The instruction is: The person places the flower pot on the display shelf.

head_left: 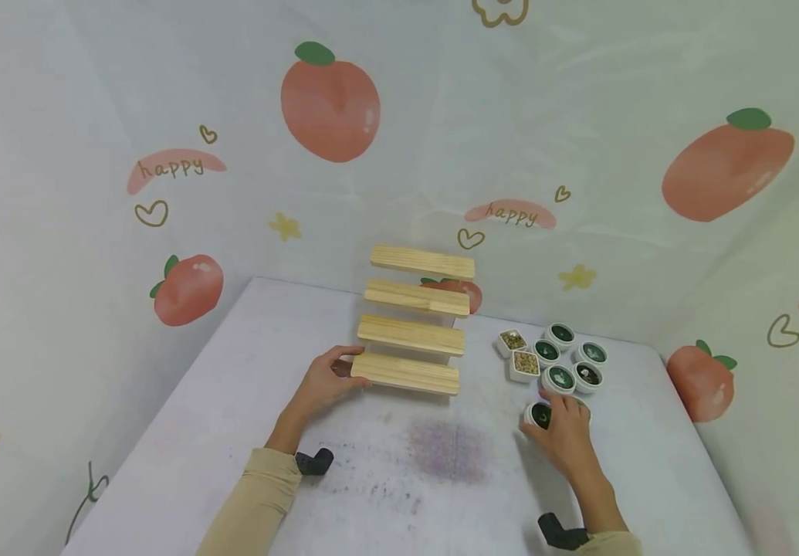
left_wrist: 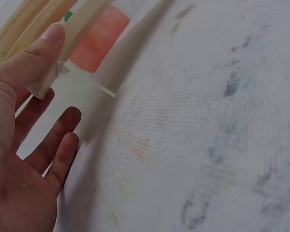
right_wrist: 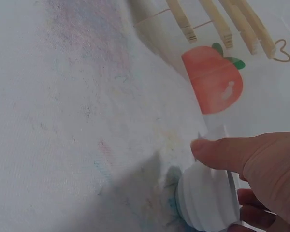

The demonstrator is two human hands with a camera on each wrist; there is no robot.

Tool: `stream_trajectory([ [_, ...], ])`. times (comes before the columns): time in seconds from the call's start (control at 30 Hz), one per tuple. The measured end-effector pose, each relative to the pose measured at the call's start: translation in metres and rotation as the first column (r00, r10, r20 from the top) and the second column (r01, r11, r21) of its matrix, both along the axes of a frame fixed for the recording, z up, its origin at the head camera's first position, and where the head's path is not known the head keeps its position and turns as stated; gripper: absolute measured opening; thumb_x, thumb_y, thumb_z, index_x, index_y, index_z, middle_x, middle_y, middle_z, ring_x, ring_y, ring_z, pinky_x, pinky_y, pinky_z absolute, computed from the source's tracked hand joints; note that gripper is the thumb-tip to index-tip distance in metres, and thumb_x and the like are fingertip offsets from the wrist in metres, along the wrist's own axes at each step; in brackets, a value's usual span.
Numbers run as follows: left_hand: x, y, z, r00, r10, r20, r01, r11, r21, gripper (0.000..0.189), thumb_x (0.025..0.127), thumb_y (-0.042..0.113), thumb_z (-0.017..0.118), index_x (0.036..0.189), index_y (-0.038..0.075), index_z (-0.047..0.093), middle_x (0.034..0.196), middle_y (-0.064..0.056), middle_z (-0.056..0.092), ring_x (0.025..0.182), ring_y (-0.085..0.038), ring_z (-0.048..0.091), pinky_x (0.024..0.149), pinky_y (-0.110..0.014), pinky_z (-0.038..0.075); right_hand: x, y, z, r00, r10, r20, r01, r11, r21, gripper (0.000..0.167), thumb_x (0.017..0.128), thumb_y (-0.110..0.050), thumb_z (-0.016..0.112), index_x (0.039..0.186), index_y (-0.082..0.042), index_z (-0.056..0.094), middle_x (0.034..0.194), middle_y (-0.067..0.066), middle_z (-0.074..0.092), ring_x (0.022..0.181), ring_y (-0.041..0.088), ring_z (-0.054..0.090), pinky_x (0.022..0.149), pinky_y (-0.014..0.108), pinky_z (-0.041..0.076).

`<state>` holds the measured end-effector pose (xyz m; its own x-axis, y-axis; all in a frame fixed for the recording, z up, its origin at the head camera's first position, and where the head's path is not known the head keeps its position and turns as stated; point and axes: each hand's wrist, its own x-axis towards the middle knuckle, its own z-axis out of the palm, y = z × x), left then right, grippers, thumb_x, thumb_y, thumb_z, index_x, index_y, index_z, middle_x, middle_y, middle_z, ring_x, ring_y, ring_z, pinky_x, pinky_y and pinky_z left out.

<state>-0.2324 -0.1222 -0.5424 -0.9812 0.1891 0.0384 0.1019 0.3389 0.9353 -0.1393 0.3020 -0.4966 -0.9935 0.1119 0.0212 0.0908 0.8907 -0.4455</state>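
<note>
In the head view my left hand pinches the left end of the lowest board of a four-tier wooden rack. The left wrist view has the thumb above that board's end and the other fingers loosely spread below. My right hand holds a small white round pot with a dark green top, thumb on its near side and fingertips at its far side. Up close in the right wrist view, the white pot stands on its base; the hand partly covers another pot behind it.
Several similar round pots cluster behind the right hand. Two white square pots with speckled tops stand left of them. A white printed curtain hangs behind the white table, which has a purple stain near its middle.
</note>
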Motion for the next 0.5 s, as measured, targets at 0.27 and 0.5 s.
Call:
stream_trajectory([
  [0.27,-0.0069,-0.0023,-0.0074,0.997,-0.016,0.074,0.012,0.998,0.054,0.068,0.076,0.032,0.092,0.137,0.023,0.063,0.114,-0.015,0.071,0.100,-0.021,0.070,0.079,-0.031,0.056,0.0000,0.0001,-0.0025,1.000,0.000,-0.025,0.000,1.000,0.011,0.066,0.082,-0.012,0.081,0.137,0.011,0.053,0.136,0.037,0.048,0.132,0.056,0.032,0.110,0.065,0.030],
  [0.5,-0.0089,-0.0016,-0.0069,0.995,-0.011,0.096,0.006,0.999,0.053,0.068,0.075,0.031,0.093,0.136,0.023,0.064,0.113,-0.012,0.072,0.099,-0.020,0.069,0.078,-0.030,0.056,-0.0007,0.0008,-0.0046,0.999,0.023,-0.048,-0.020,0.998,0.057,0.063,0.081,-0.012,0.084,0.134,0.011,0.057,0.132,0.037,0.053,0.130,0.057,0.036,0.108,0.066,0.032],
])
